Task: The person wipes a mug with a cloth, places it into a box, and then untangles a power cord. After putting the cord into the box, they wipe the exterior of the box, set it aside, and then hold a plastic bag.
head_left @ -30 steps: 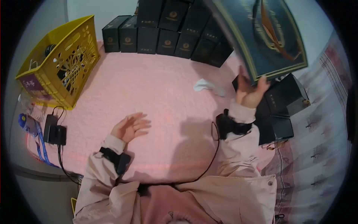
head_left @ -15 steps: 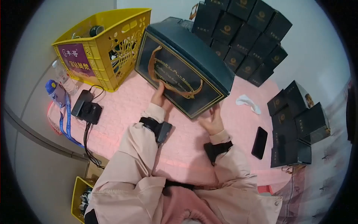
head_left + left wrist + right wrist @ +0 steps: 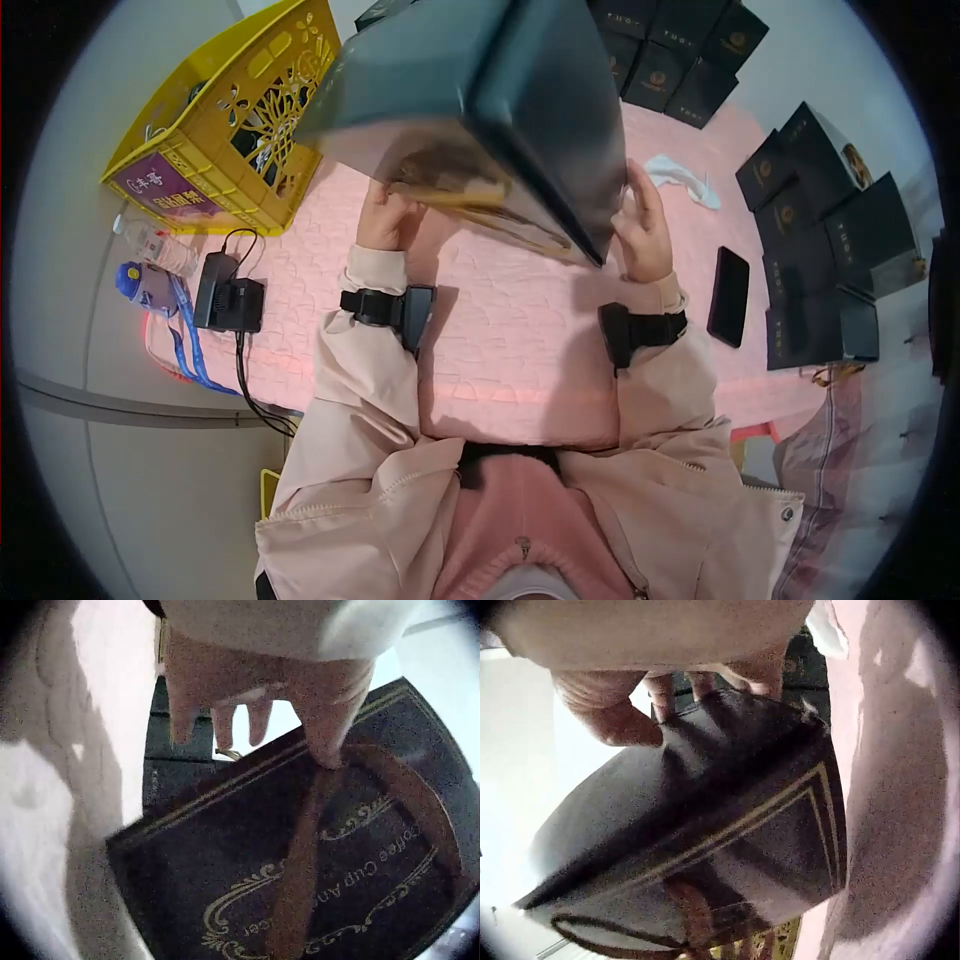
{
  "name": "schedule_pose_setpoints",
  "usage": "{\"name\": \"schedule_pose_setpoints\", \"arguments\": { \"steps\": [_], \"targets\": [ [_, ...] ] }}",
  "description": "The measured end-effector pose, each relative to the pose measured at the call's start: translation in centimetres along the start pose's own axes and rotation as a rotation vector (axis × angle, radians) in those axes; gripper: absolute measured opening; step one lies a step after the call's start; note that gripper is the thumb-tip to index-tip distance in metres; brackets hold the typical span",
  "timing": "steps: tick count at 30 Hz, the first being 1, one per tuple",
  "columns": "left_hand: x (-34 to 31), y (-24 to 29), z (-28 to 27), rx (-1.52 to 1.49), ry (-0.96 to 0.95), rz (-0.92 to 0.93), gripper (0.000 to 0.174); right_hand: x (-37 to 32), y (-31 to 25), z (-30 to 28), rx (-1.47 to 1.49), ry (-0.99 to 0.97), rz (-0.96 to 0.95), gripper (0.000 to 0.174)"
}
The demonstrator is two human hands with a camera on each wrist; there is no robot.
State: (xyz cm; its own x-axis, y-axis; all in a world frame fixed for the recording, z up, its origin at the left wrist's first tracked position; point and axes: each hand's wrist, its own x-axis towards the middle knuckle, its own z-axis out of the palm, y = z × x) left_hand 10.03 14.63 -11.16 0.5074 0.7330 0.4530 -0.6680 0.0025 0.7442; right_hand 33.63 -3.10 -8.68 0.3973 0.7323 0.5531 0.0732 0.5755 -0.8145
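Observation:
A large dark green gift box [image 3: 420,80] with gold trim is held tilted over the pink quilted table cover, blurred in the head view. My left hand [image 3: 385,218] grips its left side; in the left wrist view the thumb [image 3: 326,746] lies at the gold-trimmed edge beside the brown ribbon handle [image 3: 300,870], above gold "Coffee Cup" lettering. On the opposite side, my right hand [image 3: 645,230] holds the box. There the right wrist view has the thumb [image 3: 622,724] and fingertips against the dark side panel [image 3: 727,742]. The box hides part of the left fingers.
A yellow crate [image 3: 190,150] stands at the back left, near a water bottle [image 3: 160,248], a blue-capped bottle [image 3: 145,285] and a black charger [image 3: 228,295]. Small dark boxes [image 3: 655,75] are stacked behind, more boxes [image 3: 800,240] at right. A phone [image 3: 729,297] and white cloth [image 3: 680,180] lie nearby.
The gift box came from the upper right in my right hand, then my empty left hand took its other side. Since half a second ago it has turned, its handle face swinging downward.

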Motion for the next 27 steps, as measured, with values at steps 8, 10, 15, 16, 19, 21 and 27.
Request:
{"name": "schedule_pose_setpoints", "arguments": {
  "steps": [8, 10, 15, 16, 19, 21, 27],
  "targets": [
    [-3.7, -0.4, -5.1, -0.065, 0.16, -0.141, 0.046, 0.0, 0.8, -3.8, -0.863, 0.347, 0.006, 0.037],
    [-3.6, -0.2, -6.9, -0.098, 0.23, -0.196, 0.05, 0.2, 1.8, -3.8, -0.717, 0.38, 0.128, 0.037],
    [-2.0, 3.4, -5.2, -0.449, -0.026, -0.436, 0.063, -0.3, 0.4, -3.9, -0.07, 0.225, 0.657, 0.036],
    [-1.4, 5.3, -3.2, -0.758, -0.388, -0.555, 0.068, -0.4, 0.0, -4.0, 0.107, 0.108, 0.789, 0.034],
    [-1.1, 6.7, -0.1, -0.525, -0.298, -0.346, 0.064, -0.3, 1.0, -4.3, 0.204, 0.161, 0.752, 0.031],
    [-1.6, 6.4, -0.3, -0.406, -0.253, -0.243, 0.062, -0.2, 1.3, -4.5, 0.254, 0.186, 0.734, 0.03],
    [-1.1, 4.9, -1.5, 0.279, 0.124, -0.276, 0.052, -0.2, 0.6, -4.3, 0.166, 0.324, 0.59, 0.031]
  ]
}}
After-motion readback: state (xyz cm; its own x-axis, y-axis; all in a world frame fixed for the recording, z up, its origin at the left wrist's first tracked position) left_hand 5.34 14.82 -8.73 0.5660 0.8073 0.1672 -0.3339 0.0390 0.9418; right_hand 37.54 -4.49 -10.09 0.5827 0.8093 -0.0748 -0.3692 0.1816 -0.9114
